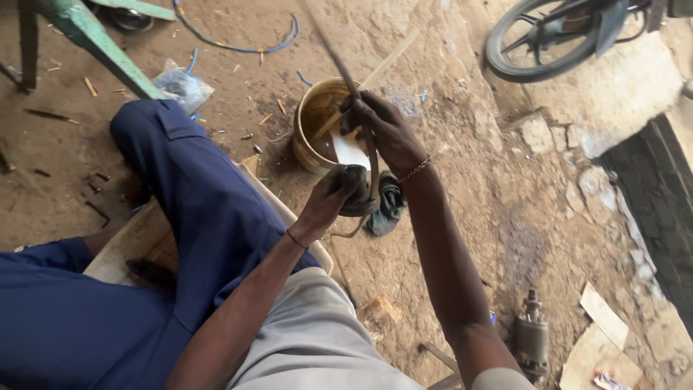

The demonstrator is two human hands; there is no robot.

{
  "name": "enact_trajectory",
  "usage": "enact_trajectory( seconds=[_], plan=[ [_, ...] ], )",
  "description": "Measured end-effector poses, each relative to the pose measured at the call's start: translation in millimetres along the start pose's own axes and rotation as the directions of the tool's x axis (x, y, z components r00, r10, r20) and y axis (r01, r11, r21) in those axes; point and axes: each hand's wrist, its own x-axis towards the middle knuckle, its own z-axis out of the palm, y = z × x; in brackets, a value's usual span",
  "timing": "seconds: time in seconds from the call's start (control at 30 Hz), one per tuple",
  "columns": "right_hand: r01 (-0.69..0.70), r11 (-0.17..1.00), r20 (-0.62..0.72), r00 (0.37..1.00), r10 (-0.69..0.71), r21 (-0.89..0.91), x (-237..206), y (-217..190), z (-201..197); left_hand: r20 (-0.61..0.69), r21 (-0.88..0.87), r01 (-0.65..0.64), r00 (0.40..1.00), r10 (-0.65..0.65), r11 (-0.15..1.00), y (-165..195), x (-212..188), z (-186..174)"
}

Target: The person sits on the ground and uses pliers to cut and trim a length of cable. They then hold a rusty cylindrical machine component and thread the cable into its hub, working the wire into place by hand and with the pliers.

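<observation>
My left hand grips a small dark round part held over the dirt floor. My right hand is closed on a long thin dark rod that runs up and away to the left, its lower end reaching the round part. Just behind both hands stands a yellowish metal bucket with liquid and a wooden stick in it. A dark rag lies on the ground under the hands.
Another person's leg in blue trousers stretches across the left. A small motor-like part lies at the lower right beside cardboard scraps. A motorcycle wheel stands at the top right, a green metal frame leg at the top left.
</observation>
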Motion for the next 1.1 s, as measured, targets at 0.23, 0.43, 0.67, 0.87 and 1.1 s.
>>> enact_trajectory(
  seconds=[0.23,0.43,0.67,0.87,1.1],
  plan=[
    [-0.007,0.974,0.043,0.999,-0.003,0.226,-20.3,-17.4,35.4,0.012,-0.356,0.04,0.999,-0.038,0.934,38.1,3.9,-0.5],
    [0.035,0.882,-0.05,0.997,-0.066,-0.47,-56.7,-31.0,53.8,-0.063,-0.338,0.019,0.997,-0.042,0.941,66.9,10.5,-11.5],
    [0.33,0.54,-0.006,0.85,-0.527,-0.775,-103.6,51.3,93.5,-0.225,-0.209,-0.107,0.973,0.059,0.972,110.9,1.8,-25.7],
    [0.048,0.962,-0.269,0.955,-0.122,-0.269,-174.9,68.5,109.0,-0.262,-0.407,-0.118,0.965,0.008,0.906,130.3,14.4,-45.0],
    [-0.123,0.926,-0.254,0.967,0.03,-0.356,-243.8,56.1,85.3,-0.229,-0.419,-0.151,0.972,0.056,0.895,116.1,24.9,-57.9]
  ],
)
